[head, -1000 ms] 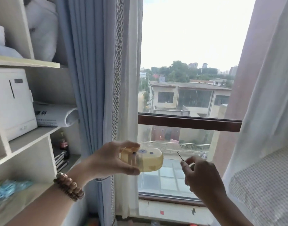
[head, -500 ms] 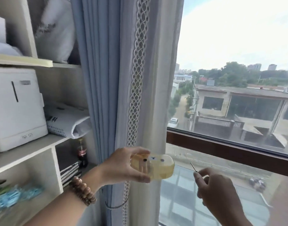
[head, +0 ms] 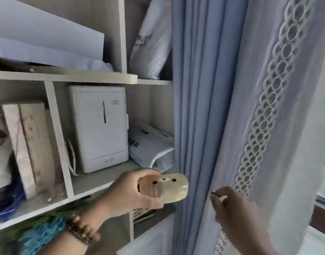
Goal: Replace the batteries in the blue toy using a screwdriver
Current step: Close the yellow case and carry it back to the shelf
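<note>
Holding hand: left hand, fingers curled round the left end of the toy, thumb below, forefinger over the top.
Toy: pale yellow, rounded, bear face turned toward the camera; held in the air in front of the shelf, just left of the blue curtain; touched by the left hand only.
Right hand: raised in front of the curtains, right of the toy and apart from it; fingers pinched narrow on the screwdriver.
Screwdriver: seen only as a short dark tip above the fingertips, pointed up and left; handle hidden.
Left wrist: ringed by a bead bracelet.
Shelf compartment: held a white appliance, far behind the toy, with a printed bag just right of it.
Far right: hung with a lace-edged curtain, beside the blue one.
</note>
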The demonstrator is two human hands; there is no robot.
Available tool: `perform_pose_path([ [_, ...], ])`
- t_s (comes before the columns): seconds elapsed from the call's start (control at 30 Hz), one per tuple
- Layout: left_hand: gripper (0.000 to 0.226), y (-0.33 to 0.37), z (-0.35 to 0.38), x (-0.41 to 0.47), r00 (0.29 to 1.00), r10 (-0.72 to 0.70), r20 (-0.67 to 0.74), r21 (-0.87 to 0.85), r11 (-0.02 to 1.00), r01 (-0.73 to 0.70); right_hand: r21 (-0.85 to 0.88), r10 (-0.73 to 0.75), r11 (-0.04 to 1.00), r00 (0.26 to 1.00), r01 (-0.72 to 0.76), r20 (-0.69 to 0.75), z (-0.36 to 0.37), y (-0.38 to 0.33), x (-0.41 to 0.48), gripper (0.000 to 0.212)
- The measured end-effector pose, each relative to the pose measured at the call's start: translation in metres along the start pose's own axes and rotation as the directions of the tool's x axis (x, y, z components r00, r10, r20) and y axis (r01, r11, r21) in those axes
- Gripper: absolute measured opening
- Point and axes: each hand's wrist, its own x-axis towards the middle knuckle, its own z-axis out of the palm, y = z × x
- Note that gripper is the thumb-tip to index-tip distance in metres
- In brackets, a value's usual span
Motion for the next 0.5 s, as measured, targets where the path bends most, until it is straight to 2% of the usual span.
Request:
perform_pose_path([
  [0.17, 0.072, -0.051, -0.051, 0.013, 0.986, -0.070, -0.153, 0.073, 0.994, 0.082, 0.094, -0.172, 0.982, 0.983, 0.166, 0.063, 0.070, -0.057, 0.055, 0.015],
  [0.27, 0.075, -0.068, -0.072, 0.015, 0.967, -0.121, -0.223, 0.120, 0.981, 0.150, 0.108, -0.297, 0.952, 0.947, 0.285, 0.124, 0.110, -0.085, 0.076, 0.015],
  [0.4, 0.073, -0.088, -0.093, 0.016, 0.925, -0.199, -0.324, 0.175, 0.948, 0.265, 0.204, -0.380, 0.917, 0.906, 0.342, 0.189, 0.157, -0.120, 0.097, 0.015],
  [0.5, 0.076, -0.101, -0.101, 0.015, 0.887, -0.246, -0.390, 0.183, 0.924, 0.336, 0.302, -0.443, 0.875, 0.878, 0.378, 0.184, 0.185, -0.137, 0.112, 0.017],
])
